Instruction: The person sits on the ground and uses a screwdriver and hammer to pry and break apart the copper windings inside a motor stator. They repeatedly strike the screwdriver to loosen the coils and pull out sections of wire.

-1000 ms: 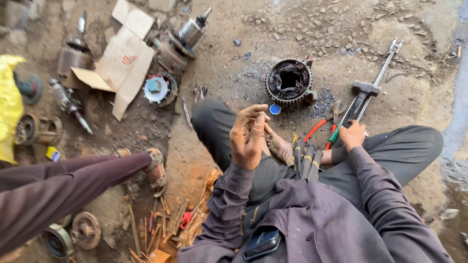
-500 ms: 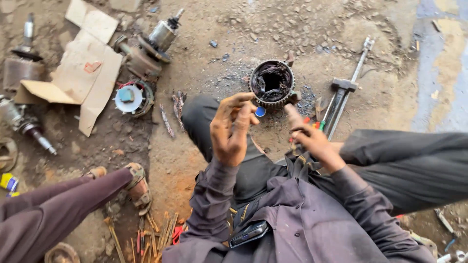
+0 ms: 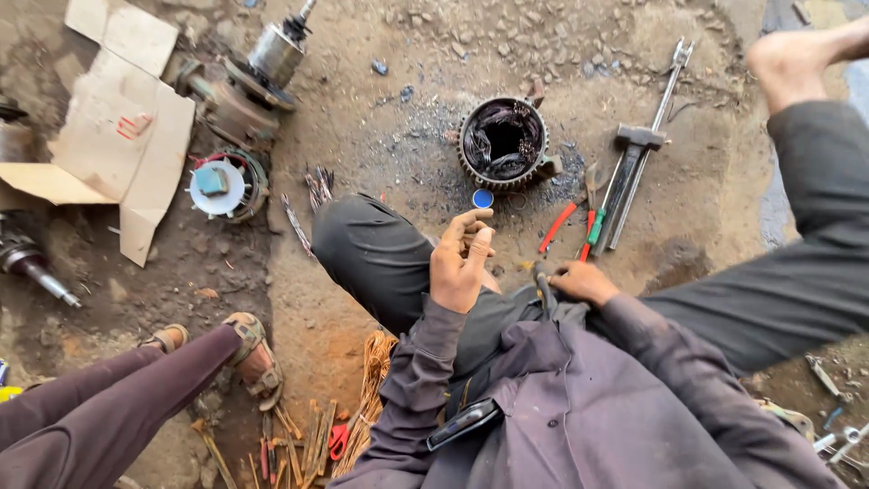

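Even, soft daylight, no hard shadows or glare; sharp centre, with wide-angle stretching and slight blur at edges.

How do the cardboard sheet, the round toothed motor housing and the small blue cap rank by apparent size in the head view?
1. Cardboard sheet, clearly largest.
2. Round toothed motor housing.
3. Small blue cap, smallest by far.

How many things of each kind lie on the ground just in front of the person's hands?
Round motor housing: 1
Small blue cap: 1
Red-handled pliers: 1
Hammer: 1
Long metal tool: 1
Total: 5
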A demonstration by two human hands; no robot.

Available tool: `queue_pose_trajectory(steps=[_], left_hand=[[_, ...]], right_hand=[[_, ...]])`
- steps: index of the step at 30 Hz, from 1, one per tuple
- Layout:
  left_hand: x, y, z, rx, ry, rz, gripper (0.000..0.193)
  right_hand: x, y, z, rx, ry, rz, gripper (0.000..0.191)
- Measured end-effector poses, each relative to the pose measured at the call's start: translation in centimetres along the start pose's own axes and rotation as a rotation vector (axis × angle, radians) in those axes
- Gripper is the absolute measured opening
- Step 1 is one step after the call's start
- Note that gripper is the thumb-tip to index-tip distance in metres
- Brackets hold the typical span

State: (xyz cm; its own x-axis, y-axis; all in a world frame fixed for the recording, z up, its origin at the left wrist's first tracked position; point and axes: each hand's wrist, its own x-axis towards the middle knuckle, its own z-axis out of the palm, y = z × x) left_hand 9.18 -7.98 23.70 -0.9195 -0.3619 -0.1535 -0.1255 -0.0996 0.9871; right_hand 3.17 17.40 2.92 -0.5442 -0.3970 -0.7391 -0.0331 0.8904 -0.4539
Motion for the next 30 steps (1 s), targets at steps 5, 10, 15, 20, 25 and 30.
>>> queue_pose_trajectory(steps=[5,10,15,20,25,30], left_hand=[[-0.7,-2.7,-0.1,0.07,0.024,-0.081,0.03],[1.4,-7.6,1.9,-0.041,0.052,-0.182,0.026],[2.4,-14.9,5.9,-0.007,-0.016,-0.38,0.032],[2.1,-20.9,9.5,0.029,-0.071,-0.475,0.037],[1.1,-23.6,10.7,-0.273,-0.016,-0.85,0.046],[0.4,-23.4,9.4,-0.151,0.056,-0.659,0.05]], right_hand=[[2.8,-0.9,-4.3,0.001,0.588,0.253,0.052],[4.6,-2.4,-7.6,-0.004,0.553,0.456,0.072],[6.1,0.2,-7.1,-0.076,0.504,0.402,0.063],[1.7,3.2,-4.1,0.959,0.294,0.368,0.02],[-3.5,-1.9,-0.5,1.101,0.122,0.117,0.022],[-0.7,-6.6,-1.1,0.955,0.155,0.027,0.025]])
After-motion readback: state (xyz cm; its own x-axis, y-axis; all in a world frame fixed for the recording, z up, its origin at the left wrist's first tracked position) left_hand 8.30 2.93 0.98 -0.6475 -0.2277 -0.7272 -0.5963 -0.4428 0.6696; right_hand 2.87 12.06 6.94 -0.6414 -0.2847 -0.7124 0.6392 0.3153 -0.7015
